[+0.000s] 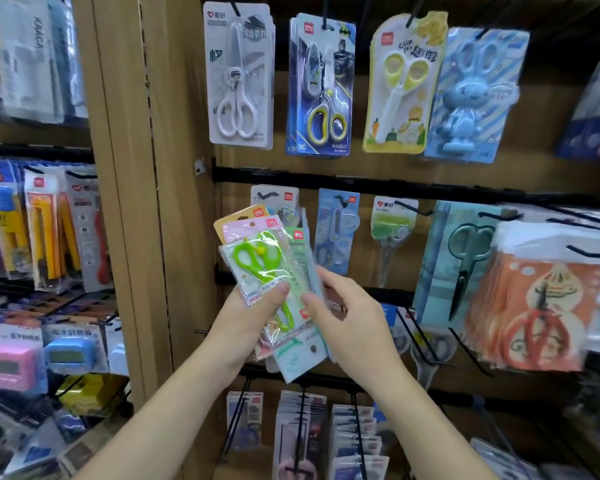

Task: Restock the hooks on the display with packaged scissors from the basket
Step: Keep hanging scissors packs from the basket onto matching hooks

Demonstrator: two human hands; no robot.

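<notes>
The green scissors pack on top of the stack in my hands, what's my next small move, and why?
Probably peel the green scissors pack off with the right hand. The left hand grips the fanned stack of packs, thumb on that top pack; the right fingers pinch its edge, and a hook hangs just behind.

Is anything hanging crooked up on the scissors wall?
Yes. On the top row, the blue bunny scissors pack hangs tilted, and its left edge crowds the yellow scissors pack beside it.
</notes>
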